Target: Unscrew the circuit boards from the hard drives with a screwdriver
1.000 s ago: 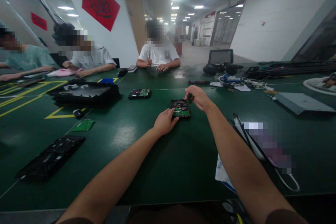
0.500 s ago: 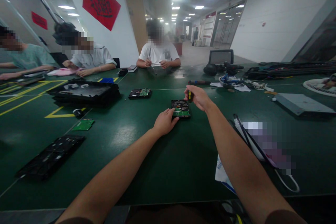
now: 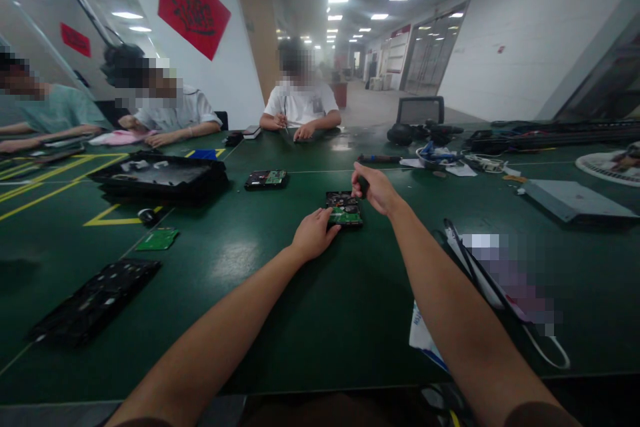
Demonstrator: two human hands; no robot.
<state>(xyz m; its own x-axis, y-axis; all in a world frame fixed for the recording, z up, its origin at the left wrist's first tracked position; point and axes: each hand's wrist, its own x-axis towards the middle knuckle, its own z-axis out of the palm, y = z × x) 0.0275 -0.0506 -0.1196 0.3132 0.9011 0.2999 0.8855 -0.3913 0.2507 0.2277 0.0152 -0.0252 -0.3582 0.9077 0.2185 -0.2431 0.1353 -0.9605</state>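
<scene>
On the green table in front of me lies a hard drive [image 3: 346,215] with its green circuit board facing up. My left hand [image 3: 314,233] grips its left edge, thumb by the near side and fingers resting over the board. At the drive's upper right, my right hand [image 3: 376,189] is closed around a screwdriver [image 3: 363,184]. Only a dark part of its handle shows between the fingers. The shaft points toward the drive, but its tip is too small to make out.
Another hard drive [image 3: 266,179] lies farther left, near a black tray [image 3: 160,177]. A loose green circuit board [image 3: 158,239] and a black panel [image 3: 95,300] are at left. On the right are a grey metal box [image 3: 580,200] and another screwdriver [image 3: 380,159]. Co-workers sit across the table.
My right hand has turned the screwdriver, so its yellow handle marking no longer shows. My left hand and the drive stay in place. The co-worker opposite has lowered a hand to the table.
</scene>
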